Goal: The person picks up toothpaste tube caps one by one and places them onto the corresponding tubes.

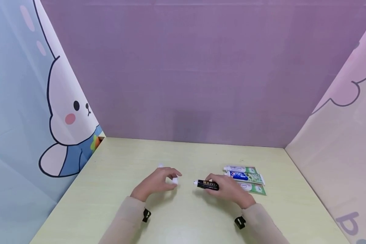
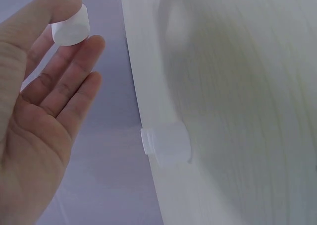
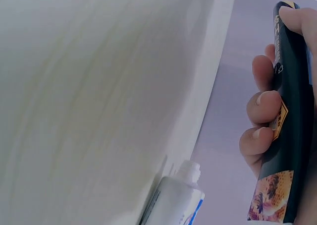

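Note:
Between thumb and fingertips my left hand [image 1: 158, 183] pinches a small white screw cap [image 2: 71, 29]. My right hand [image 1: 228, 189] grips a black squeeze tube [image 3: 287, 121] with a bee and honeycomb picture, fingers wrapped round its body. The tube's uncapped white nozzle [image 1: 195, 182] points left toward the cap, with a gap between them. Beyond the left hand, a white cylindrical piece [image 2: 171, 141] with a narrower end lies on the table; in the head view the hand mostly hides it.
Three toothpaste tubes lie side by side to the right, a blue-and-green one [image 1: 247, 177] in the middle and green-and-white ones [image 1: 244, 168] on either side. The right hand partly covers the nearest. A purple backdrop [image 1: 186, 74] stands behind the pale table [image 1: 116, 189], with printed curtains at both sides.

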Demonstrator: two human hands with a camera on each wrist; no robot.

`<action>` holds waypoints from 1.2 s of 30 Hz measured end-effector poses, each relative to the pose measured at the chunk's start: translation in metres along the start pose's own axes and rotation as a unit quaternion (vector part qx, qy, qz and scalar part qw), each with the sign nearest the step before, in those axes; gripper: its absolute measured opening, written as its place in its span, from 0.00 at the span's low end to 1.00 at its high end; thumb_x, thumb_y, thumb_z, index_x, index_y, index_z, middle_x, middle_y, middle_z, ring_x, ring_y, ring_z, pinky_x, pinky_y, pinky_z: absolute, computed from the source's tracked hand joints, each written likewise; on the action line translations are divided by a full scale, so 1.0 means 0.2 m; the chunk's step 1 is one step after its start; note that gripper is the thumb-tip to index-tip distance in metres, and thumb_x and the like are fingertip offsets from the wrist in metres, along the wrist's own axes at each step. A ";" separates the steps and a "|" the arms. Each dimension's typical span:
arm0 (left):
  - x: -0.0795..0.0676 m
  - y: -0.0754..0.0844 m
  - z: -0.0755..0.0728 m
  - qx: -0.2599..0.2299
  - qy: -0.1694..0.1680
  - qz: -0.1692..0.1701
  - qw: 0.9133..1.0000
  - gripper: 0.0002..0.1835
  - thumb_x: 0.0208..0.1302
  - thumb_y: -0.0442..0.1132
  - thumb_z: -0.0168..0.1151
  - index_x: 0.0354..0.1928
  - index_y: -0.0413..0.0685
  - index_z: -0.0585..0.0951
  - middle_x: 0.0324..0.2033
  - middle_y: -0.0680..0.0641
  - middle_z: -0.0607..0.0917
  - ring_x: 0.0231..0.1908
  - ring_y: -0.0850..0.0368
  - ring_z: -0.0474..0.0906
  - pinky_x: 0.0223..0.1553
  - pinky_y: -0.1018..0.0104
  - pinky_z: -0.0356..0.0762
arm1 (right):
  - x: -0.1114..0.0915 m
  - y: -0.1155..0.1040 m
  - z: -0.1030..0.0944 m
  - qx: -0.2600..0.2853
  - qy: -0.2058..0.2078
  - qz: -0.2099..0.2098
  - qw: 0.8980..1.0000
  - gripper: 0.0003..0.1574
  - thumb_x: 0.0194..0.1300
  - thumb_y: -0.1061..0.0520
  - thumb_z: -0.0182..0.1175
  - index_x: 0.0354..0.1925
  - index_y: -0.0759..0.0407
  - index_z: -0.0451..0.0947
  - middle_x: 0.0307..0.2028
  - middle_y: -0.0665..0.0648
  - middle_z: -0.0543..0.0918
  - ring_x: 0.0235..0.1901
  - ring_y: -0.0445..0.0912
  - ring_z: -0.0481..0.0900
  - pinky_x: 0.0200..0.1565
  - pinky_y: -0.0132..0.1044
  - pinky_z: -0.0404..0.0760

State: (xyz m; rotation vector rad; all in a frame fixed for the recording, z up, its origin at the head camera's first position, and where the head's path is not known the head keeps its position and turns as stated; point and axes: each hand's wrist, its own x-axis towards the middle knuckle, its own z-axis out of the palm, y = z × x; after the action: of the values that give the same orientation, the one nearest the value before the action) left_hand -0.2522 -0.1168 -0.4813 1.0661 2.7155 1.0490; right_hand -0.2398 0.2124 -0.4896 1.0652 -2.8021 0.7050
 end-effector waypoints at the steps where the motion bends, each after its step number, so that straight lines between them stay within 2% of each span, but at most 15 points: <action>1: 0.01 0.00 0.00 -0.005 -0.001 0.000 1.000 0.19 0.61 0.35 0.69 0.56 0.45 0.82 0.45 0.50 0.85 0.44 0.62 0.79 0.50 0.57 0.79 | 0.00 0.00 0.00 0.001 -0.003 0.001 1.000 0.16 0.65 0.43 0.68 0.49 0.44 0.79 0.35 0.42 0.84 0.25 0.33 0.73 0.27 0.30 0.74; 7: 0.03 0.01 0.02 -0.035 0.002 0.003 0.999 0.16 0.60 0.35 0.72 0.49 0.42 0.80 0.41 0.56 0.84 0.44 0.63 0.80 0.50 0.63 0.79 | 0.02 -0.02 0.02 0.010 -0.011 0.002 1.000 0.16 0.65 0.43 0.68 0.49 0.43 0.79 0.36 0.43 0.84 0.26 0.33 0.75 0.28 0.31 0.75; 10: 0.05 0.01 0.03 -0.041 0.007 0.014 0.999 0.15 0.59 0.34 0.73 0.46 0.42 0.81 0.39 0.60 0.82 0.43 0.63 0.80 0.50 0.61 0.79 | 0.03 -0.02 0.03 0.013 -0.007 -0.004 1.000 0.15 0.65 0.44 0.68 0.48 0.43 0.80 0.36 0.42 0.84 0.27 0.33 0.75 0.29 0.31 0.76; 17: 0.07 0.04 0.05 -0.051 0.012 0.028 0.998 0.14 0.60 0.34 0.73 0.47 0.43 0.82 0.40 0.58 0.84 0.43 0.63 0.81 0.50 0.56 0.80 | 0.06 -0.05 0.04 0.019 -0.005 -0.003 1.000 0.14 0.65 0.44 0.69 0.47 0.42 0.80 0.35 0.42 0.84 0.27 0.34 0.76 0.29 0.31 0.77; 24: 0.09 0.07 0.06 -0.068 0.001 0.014 0.998 0.12 0.62 0.37 0.72 0.47 0.49 0.83 0.41 0.61 0.84 0.43 0.65 0.80 0.51 0.52 0.79 | 0.08 -0.06 0.05 0.036 -0.009 0.001 0.999 0.14 0.65 0.45 0.68 0.48 0.42 0.80 0.35 0.41 0.83 0.26 0.34 0.76 0.29 0.31 0.77; 32: 0.10 0.09 0.08 -0.066 -0.002 0.019 0.998 0.12 0.63 0.40 0.71 0.47 0.58 0.83 0.43 0.63 0.84 0.43 0.66 0.80 0.51 0.55 0.79 | 0.09 -0.08 0.04 0.039 -0.008 0.007 0.999 0.14 0.65 0.44 0.68 0.47 0.41 0.80 0.34 0.38 0.81 0.25 0.34 0.75 0.27 0.32 0.76; 36: 0.10 0.09 0.09 -0.068 -0.002 0.018 0.998 0.12 0.63 0.39 0.71 0.47 0.58 0.83 0.42 0.63 0.84 0.43 0.66 0.80 0.51 0.55 0.79 | 0.09 -0.09 0.04 0.045 -0.009 0.009 0.999 0.13 0.65 0.43 0.68 0.47 0.40 0.80 0.33 0.38 0.81 0.25 0.34 0.75 0.26 0.32 0.76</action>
State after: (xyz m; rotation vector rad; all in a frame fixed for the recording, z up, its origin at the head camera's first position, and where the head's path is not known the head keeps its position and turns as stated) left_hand -0.2525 -0.0841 -0.4795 1.0977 2.5880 1.2161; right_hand -0.2418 0.1852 -0.4865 1.0668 -2.8220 0.8359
